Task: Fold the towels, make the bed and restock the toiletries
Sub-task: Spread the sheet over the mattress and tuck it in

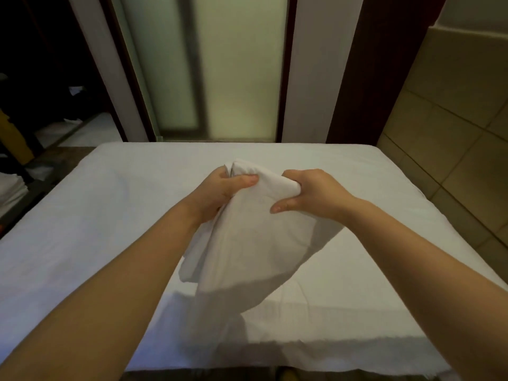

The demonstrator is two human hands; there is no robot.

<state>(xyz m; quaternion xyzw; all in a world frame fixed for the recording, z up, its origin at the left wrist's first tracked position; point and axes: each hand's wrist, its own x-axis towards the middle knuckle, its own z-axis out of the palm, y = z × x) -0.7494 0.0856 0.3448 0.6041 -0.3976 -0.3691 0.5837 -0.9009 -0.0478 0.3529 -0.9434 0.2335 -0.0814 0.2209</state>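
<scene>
Nearest the camera, the front edge of the bed [82, 215] runs across the bottom of the view, covered in a white sheet whose near hem looks frayed. Two bare forearms reach forward over it from the lower corners. Between them a white towel [255, 243] hangs in the air above the middle of the bed, its lower end trailing down to the sheet near the front edge and casting a shadow there. Both hands hold the towel's bunched upper edge. The left hand [228, 188] has its fingers curled round the left corner, thumb pressed across the front. The right hand [310, 193] grips a gathered fold at the right, fingers wrapped over the cloth and thumb beneath. Beyond the hands the sheet lies flat to the far edge of the bed. Behind it stand frosted glass panels [239, 64] in dark frames, with a tiled wall [453, 119] at the right and folded white linen [11, 188] in the dim space at the left.
</scene>
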